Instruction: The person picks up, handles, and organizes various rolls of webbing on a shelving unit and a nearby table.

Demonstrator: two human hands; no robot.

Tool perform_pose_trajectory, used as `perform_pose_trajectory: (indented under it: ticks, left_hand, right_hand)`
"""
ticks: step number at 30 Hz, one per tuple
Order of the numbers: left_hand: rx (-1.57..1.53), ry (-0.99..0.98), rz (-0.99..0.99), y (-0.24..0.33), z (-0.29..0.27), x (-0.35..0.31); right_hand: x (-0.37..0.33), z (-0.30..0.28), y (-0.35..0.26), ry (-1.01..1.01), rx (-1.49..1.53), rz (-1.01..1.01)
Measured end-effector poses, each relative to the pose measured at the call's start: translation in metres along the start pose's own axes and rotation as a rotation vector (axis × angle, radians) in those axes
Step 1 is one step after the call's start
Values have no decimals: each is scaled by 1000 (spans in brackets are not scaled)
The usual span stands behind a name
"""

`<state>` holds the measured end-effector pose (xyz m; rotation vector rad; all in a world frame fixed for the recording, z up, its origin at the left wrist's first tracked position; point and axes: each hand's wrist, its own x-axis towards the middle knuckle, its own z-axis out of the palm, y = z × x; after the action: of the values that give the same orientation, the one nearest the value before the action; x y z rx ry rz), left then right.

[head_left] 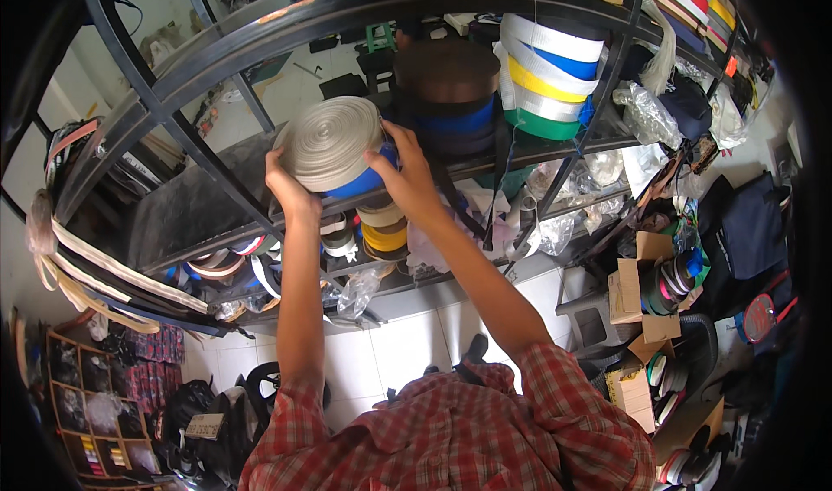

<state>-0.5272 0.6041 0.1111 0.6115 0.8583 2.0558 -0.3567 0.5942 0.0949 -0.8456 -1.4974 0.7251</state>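
A large beige roll of webbing strap (329, 140) lies flat on a blue roll of webbing (354, 184) at the dark shelf. My left hand (293, 189) grips the beige roll's left side, fingers curved round its edge. On the right side my right hand (404, 175) clasps the rolls, its thumb at the beige edge and its fingers partly behind. What the far fingertips touch is hidden. Just right of my right hand rises a stack topped by a brown roll (447, 68), with blue and dark rolls under it.
Black metal bars (212, 166) of the rack cross in front of the shelf. White, yellow and green rolls (550, 79) are stacked at the right. More rolls (384, 235) sit on the level below. Cardboard boxes (633, 292) with rolls stand at the right, and straps (121, 270) hang at the left.
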Motion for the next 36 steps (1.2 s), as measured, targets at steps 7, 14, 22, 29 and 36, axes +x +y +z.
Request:
perform_pose_trajectory:
  ticks: [7,14,22,29,36]
  left_hand:
    - [-125,-17,167,41,27,-33]
    - [-61,-21,42,0,-11,12]
    - [138,-34,228,4,12,-7]
    - [94,-175,99,32,76,-18]
    - [450,-284,87,-32,154,19]
  right_hand:
    - [-10,-6,-33,-65,116,-48]
    - [-3,6,-11,-38,0,56]
    - [7,-5,-25,-6,-63,105]
    - [36,-58,-75,124,-219,-141]
    - [87,-121,-41,299,-36,-124]
